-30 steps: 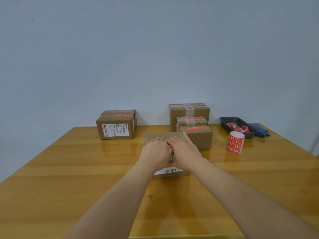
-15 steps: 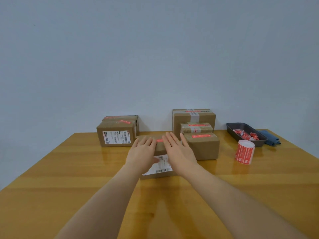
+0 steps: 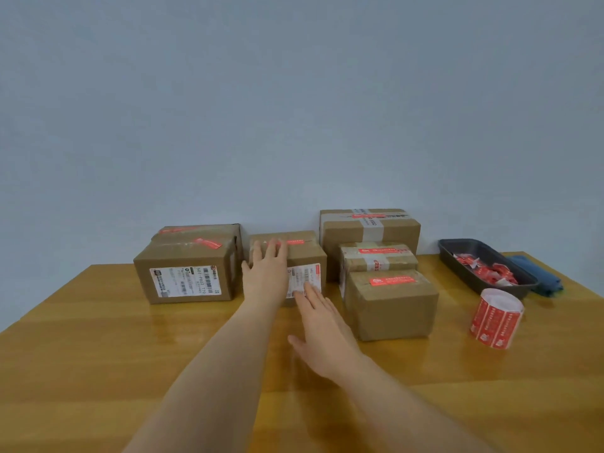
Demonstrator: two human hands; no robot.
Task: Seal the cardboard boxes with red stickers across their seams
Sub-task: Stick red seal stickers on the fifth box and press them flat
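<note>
The middle box point(image 3: 295, 256) sits near the table's point(image 3: 98, 338) far edge between the other boxes, its shipping label point(image 3: 305, 279) facing the person and its red sticker point(image 3: 294, 241) running left to right along the top. The left hand point(image 3: 266, 271) lies flat with straight fingers on the box's near top edge. The right hand point(image 3: 322, 331) is open with fingers straight, its fingertips at the label.

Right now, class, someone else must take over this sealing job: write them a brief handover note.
Left hand: open, flat on the middle box, over its red sticker.
Right hand: open, fingertips at that box's white label.
Sticker roll stands to the right, in front of the dark tray of scraps.
Done: all six boxes in view show red stickers on top.
Left: no unsealed box in view; check the seams.
</note>
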